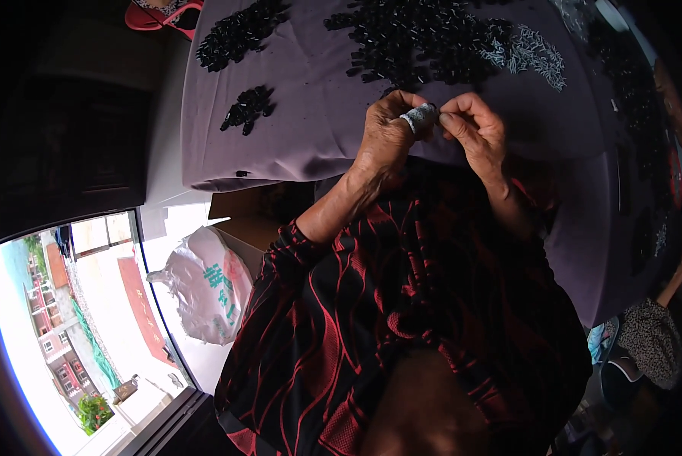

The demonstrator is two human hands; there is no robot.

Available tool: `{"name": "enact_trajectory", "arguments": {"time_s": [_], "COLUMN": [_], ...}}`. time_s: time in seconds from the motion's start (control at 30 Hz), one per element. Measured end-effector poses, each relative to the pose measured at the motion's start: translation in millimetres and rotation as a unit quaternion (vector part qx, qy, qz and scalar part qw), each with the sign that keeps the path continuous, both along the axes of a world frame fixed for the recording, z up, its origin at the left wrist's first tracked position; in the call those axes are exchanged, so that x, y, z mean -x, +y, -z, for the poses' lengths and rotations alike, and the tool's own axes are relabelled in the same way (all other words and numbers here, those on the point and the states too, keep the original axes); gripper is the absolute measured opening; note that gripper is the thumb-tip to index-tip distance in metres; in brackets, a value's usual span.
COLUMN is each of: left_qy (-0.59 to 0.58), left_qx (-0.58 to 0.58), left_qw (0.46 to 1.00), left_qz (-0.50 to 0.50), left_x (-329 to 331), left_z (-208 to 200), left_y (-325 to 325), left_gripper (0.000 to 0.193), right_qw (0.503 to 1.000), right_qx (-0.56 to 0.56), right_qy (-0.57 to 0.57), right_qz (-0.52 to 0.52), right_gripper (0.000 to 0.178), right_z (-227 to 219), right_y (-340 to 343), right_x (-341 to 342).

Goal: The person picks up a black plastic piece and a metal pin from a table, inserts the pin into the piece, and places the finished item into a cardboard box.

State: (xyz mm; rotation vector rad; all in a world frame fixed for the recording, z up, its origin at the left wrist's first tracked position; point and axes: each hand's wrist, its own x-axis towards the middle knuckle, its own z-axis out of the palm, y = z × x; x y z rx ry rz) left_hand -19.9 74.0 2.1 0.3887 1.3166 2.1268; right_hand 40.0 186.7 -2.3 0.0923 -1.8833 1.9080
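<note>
My left hand (386,135) is held over the near edge of the cloth-covered table, its fingers curled in. A whitish wrap (419,118), which looks like it is wound round a finger, shows at its tip. Close beside it, my right hand (476,131) pinches thumb and forefinger together. Whatever small thing lies between the fingertips is too small to name. Beyond my hands spreads a large heap of small black pieces (402,45). Thin silvery pins or rods (535,55) lie scattered at its right end.
Two smaller heaps of black pieces (238,34) (247,109) lie at left on the purple-grey tablecloth (303,114). A white plastic bag (208,285) stands at lower left by a bright doorway. At far right, more black pieces (622,76) and part of another person (652,338) show.
</note>
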Motion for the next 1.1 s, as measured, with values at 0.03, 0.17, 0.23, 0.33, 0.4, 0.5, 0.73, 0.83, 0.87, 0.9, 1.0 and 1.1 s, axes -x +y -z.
{"name": "enact_trajectory", "arguments": {"time_s": [0.03,0.17,0.23,0.33,0.4,0.5,0.73,0.83,0.87,0.9,1.0,1.1], "left_qy": [0.0,0.06,0.099,0.168,0.152,0.149,0.174,0.132,0.101,0.07,0.077,0.038], "left_qx": [0.0,0.004,0.006,0.001,-0.017,0.01,0.025,-0.013,-0.004,0.006,0.01,-0.017], "left_qw": [1.0,0.998,0.994,0.983,0.987,0.988,0.984,0.99,0.994,0.997,0.993,0.995], "left_qz": [-0.001,-0.031,-0.044,-0.075,-0.059,-0.048,-0.037,-0.037,-0.039,-0.041,-0.084,-0.086], "left_x": [0,-1,-2,-2,-1,-3,-7,-6,-6,-6,-1,5], "left_z": [1,3,3,3,4,3,5,4,2,1,3,5], "left_y": [0,0,0,0,-1,-1,-1,-1,-1,-2,-2,-5], "left_gripper": [0.008,0.007,0.007,0.006,0.005,0.004,0.004,0.004,0.004,0.004,0.004,0.003], "right_qw": [1.0,0.999,0.999,0.989,0.99,0.993,0.983,0.977,0.991,0.998,0.994,0.983], "right_qx": [0.0,-0.047,-0.035,0.126,0.115,0.076,0.119,0.159,0.09,0.02,-0.091,-0.151], "right_qy": [0.0,-0.016,-0.012,-0.068,-0.067,-0.088,-0.129,-0.12,-0.093,-0.066,-0.014,0.04], "right_qz": [-0.001,0.013,0.011,-0.038,-0.039,-0.03,-0.047,-0.077,-0.033,0.011,0.055,0.097], "right_gripper": [0.007,0.008,0.008,0.008,0.009,0.012,0.018,0.015,0.015,0.014,0.01,0.009], "right_z": [0,-1,-3,-4,-4,-4,-7,-4,-4,-3,-2,2], "right_y": [0,-2,-3,-4,-5,-4,-5,-7,-10,-11,-12,-6], "right_x": [0,-1,-1,-1,-1,-3,-7,-7,-7,-7,-10,-9]}}
